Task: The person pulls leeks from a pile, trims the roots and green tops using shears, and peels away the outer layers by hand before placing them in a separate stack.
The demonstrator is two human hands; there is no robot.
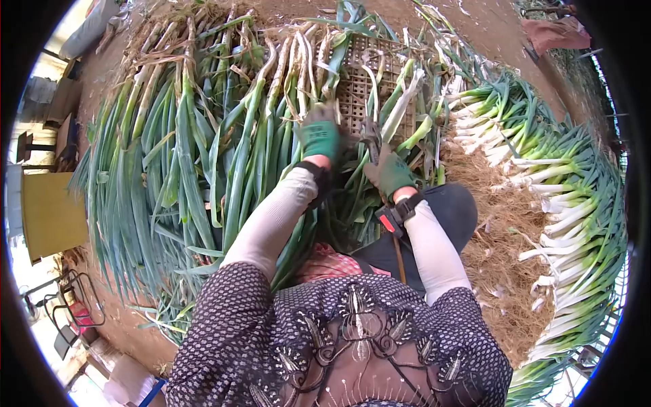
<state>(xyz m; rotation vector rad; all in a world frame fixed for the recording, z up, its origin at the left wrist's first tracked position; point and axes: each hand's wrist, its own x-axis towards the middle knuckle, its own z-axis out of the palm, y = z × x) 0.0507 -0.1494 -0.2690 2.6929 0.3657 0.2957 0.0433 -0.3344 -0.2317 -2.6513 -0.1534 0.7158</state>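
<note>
My left hand, in a green glove, reaches over the root ends of long unpeeled leeks. Motion smears its fingers, and what they touch is not clear. Beside a slatted plastic crate, my right hand, also gloved in green, is closed on a dark narrow tool. A thin brown stick runs down below that wrist. Several loose leeks lean across the crate just beyond the right hand. Leaves lie under and between both hands.
To the right, cleaned leeks with white stems lie in a curved row around a heap of brown roots and peelings. A yellow panel and a metal-framed chair stand at the left. Bare soil shows at the back.
</note>
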